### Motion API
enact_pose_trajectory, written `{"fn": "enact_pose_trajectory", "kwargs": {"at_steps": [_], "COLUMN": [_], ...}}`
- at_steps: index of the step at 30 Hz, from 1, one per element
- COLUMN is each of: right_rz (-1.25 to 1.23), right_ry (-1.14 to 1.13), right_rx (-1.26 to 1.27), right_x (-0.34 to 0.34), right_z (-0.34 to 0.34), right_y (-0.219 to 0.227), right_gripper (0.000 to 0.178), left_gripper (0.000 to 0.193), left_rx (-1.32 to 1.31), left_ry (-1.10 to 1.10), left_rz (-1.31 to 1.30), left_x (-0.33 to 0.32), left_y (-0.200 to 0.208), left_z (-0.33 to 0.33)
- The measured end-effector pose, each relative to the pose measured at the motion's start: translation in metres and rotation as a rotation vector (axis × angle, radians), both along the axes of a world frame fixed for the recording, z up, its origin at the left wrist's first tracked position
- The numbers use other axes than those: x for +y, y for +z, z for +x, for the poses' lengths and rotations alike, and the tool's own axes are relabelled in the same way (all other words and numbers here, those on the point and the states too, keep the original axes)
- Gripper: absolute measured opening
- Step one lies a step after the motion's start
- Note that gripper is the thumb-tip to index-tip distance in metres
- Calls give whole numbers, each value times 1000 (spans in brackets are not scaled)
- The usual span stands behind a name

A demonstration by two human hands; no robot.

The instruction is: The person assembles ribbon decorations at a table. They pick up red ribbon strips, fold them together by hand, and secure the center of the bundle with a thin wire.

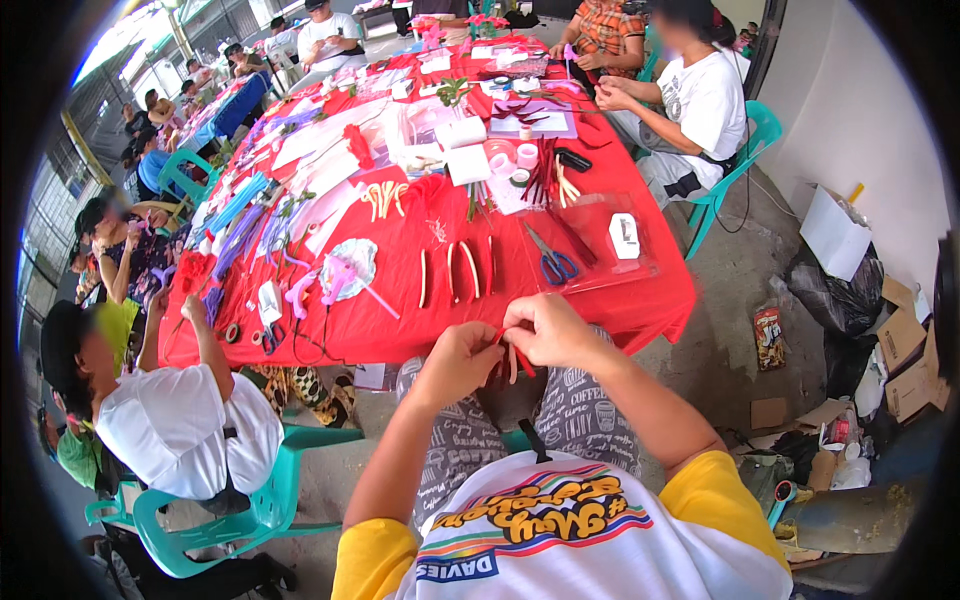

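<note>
Red cloth covers a long table (400, 340) running from near to far, with a pale wall (850, 110) on the right and seated people along both sides. Both hands are at the near edge, above the wearer's lap. Left hand (458, 362): fingers bent and pinched together at the red strips (528, 366). Right hand (552, 330): thumb and fingertips closed on the same strips, just beside the left; exact fingertip contact partly hidden. Strips hang short beneath the fingers, between the two hands. On the cloth just beyond lie thin curved pieces, one a cream strip (423, 279). Right of these, blue-handled scissors (560, 268) lie on a clear plastic sheet (598, 282), with a white card (625, 236) beside them. Farther off: a bundle of dark red stems (543, 175). To the left, a pink glue gun (339, 272) rests on a round silvery piece (361, 258). Near left, a co-worker in a white shirt (180, 425) sits on a green chair (285, 490), arms raised.
</note>
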State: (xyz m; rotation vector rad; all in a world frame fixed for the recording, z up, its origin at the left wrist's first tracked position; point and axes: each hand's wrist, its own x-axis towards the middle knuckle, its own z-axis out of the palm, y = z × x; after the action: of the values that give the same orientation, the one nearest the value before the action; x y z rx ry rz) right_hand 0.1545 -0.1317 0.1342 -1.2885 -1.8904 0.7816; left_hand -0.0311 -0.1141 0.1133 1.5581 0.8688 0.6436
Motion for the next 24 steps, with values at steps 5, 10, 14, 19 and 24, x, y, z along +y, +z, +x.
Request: {"fn": "enact_pose_trajectory", "kwargs": {"at_steps": [5,10,14,19,24], "right_rz": [-51,-160,-183,178,168], "right_ry": [-63,-94,-71,-733,-809], "right_rx": [132,204,300,-6,-430], "right_x": [4,8,37,139,192], "right_z": [4,9,39,118,121], "right_y": [-34,-58,-85,-125,-152], "right_gripper": [9,11,15,14,18], "left_gripper": [15,14,14,17,18], "left_rx": [-56,-127,-218,-285,-268], "left_ry": [142,258,307,306,348], "left_rz": [-106,-170,-307,-319,-302], "left_x": [-4,1,7,20,27], "left_y": [-12,-51,-61,-72,-68], "left_z": [10,18,21,21,14]}}
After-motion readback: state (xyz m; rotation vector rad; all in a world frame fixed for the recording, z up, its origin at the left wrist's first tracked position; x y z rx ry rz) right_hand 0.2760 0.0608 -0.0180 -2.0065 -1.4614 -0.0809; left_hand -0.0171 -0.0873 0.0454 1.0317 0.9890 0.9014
